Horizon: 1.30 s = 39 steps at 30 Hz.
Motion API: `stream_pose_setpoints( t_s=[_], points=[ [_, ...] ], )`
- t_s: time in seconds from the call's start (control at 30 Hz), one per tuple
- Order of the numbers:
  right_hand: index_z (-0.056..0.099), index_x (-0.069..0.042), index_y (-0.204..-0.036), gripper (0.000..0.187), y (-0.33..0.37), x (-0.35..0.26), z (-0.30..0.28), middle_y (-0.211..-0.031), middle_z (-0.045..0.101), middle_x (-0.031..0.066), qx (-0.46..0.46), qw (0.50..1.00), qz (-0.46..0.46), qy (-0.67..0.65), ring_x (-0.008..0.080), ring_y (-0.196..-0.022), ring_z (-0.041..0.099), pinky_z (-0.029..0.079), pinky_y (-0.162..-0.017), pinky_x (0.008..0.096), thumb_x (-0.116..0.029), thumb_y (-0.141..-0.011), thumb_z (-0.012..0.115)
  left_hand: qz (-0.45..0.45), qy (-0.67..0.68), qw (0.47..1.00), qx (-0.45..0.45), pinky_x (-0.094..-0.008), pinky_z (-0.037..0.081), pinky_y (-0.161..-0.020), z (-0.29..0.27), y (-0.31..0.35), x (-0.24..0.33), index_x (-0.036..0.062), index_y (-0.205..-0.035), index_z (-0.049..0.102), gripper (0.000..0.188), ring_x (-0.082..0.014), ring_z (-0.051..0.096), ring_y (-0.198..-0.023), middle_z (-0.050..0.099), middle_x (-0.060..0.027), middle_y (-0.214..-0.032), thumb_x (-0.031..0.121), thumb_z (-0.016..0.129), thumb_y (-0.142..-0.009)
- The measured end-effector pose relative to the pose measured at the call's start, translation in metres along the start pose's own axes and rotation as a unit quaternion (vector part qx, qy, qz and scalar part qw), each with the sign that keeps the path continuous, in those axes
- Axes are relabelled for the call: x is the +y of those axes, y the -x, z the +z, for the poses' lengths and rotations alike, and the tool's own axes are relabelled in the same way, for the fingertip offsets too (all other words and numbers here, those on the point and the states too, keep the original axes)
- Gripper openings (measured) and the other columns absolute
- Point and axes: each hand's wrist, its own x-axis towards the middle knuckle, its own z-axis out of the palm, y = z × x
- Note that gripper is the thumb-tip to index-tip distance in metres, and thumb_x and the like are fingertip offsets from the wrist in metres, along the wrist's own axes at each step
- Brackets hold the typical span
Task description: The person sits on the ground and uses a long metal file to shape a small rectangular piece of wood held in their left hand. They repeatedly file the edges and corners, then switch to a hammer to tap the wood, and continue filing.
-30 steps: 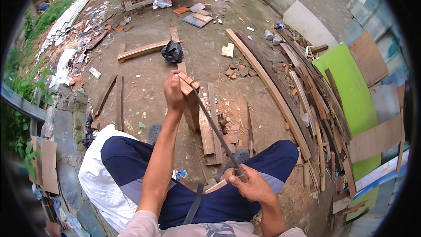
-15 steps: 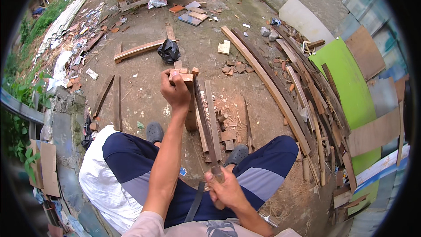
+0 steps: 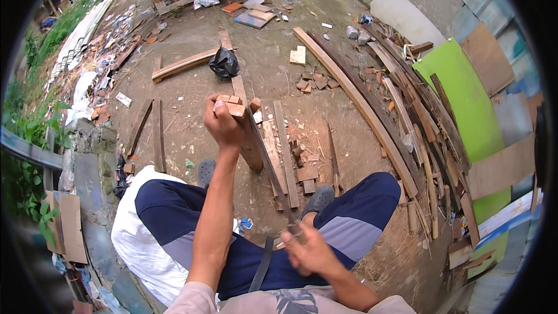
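Observation:
My left hand (image 3: 224,123) is closed round a short wooden block (image 3: 233,109), thumb on top, above a standing wooden board (image 3: 251,154). A slim notch or gap appears to divide the block's top. Lower down, my right hand (image 3: 308,251) grips the near wooden end of a long, thin, dark tool that looks like a frame saw (image 3: 272,173). Its far end, with a round wooden knob (image 3: 255,104), lies just right of the block. Motion blurs the right fingers slightly, and whether the tool touches the block cannot be made out.
Wood offcuts (image 3: 307,173) and loose strips (image 3: 286,160) lie between my feet. Long planks (image 3: 360,107) and a timber pile (image 3: 415,116) run along the right, beside a green panel (image 3: 450,96). A black plastic bag (image 3: 224,63) sits ahead; a white sack (image 3: 131,235) is at my left leg.
My right hand has shifted slightly right and the tool slants more, its far end lower in view. My left hand and the block have moved a little left and down.

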Motion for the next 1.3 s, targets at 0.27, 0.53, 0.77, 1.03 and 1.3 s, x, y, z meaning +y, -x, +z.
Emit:
stream_pose_setpoints(
  t_s=[0.27,0.53,0.77,1.03,1.3],
  points=[
    [0.049,-0.008,-0.100,0.035,-0.021,-0.010,0.005,-0.064,0.048,0.0013,0.089,0.951,0.018,-0.295,0.0109,-0.043,0.049,0.043,-0.040,0.0277,-0.040,-0.097,0.062,-0.051,0.107,0.993,0.002,-0.0312,0.046,-0.063,-0.019,-0.009,-0.010,-0.0018,-0.093,0.057,0.039,-0.0149,0.057,-0.069,0.061,-0.0073,-0.076,0.033,0.040,-0.094],
    [0.056,-0.001,-0.100,0.041,-0.075,-0.023,-0.029,-0.079,0.066,0.0065,0.223,0.967,-0.116,-0.053,0.0132,-0.062,0.064,0.054,-0.050,0.0264,-0.030,-0.083,0.081,-0.104,0.185,0.956,-0.201,-0.0310,0.041,-0.068,-0.039,-0.013,-0.009,0.0022,-0.091,0.054,0.049,-0.0177,0.053,-0.076,0.055,-0.0102,-0.079,0.049,0.041,-0.090],
    [0.052,0.002,-0.107,0.041,-0.139,-0.040,0.024,-0.099,0.063,0.0123,0.148,0.962,-0.180,-0.138,0.0181,-0.077,0.069,0.062,-0.060,0.0291,-0.014,-0.082,0.080,-0.088,0.211,0.935,-0.269,-0.0308,0.040,-0.067,-0.033,0.001,0.009,-0.0002,-0.092,0.053,0.050,-0.0186,0.052,-0.075,0.053,-0.0098,-0.079,0.049,0.042,-0.091],
    [0.050,0.000,-0.096,0.025,-0.126,-0.052,0.011,-0.084,0.062,0.0065,0.150,0.962,-0.153,-0.167,0.0134,-0.071,0.067,0.059,-0.056,0.0261,-0.007,-0.087,0.073,-0.100,0.208,0.927,-0.296,-0.0312,0.042,-0.064,-0.031,0.005,0.014,-0.0044,-0.088,0.057,0.053,-0.0187,0.054,-0.071,0.056,-0.0108,-0.076,0.047,0.046,-0.084],
    [0.051,-0.003,-0.091,0.024,-0.089,-0.041,-0.074,-0.083,0.065,0.0082,0.355,0.920,-0.144,-0.082,0.0166,-0.070,0.069,0.061,-0.060,0.0280,-0.017,-0.091,0.071,-0.118,0.249,0.943,-0.185,-0.0325,0.045,-0.070,-0.052,-0.033,-0.029,0.0016,-0.094,0.057,0.049,-0.0193,0.056,-0.076,0.056,-0.0090,-0.082,0.046,0.036,-0.092]
  ],
)
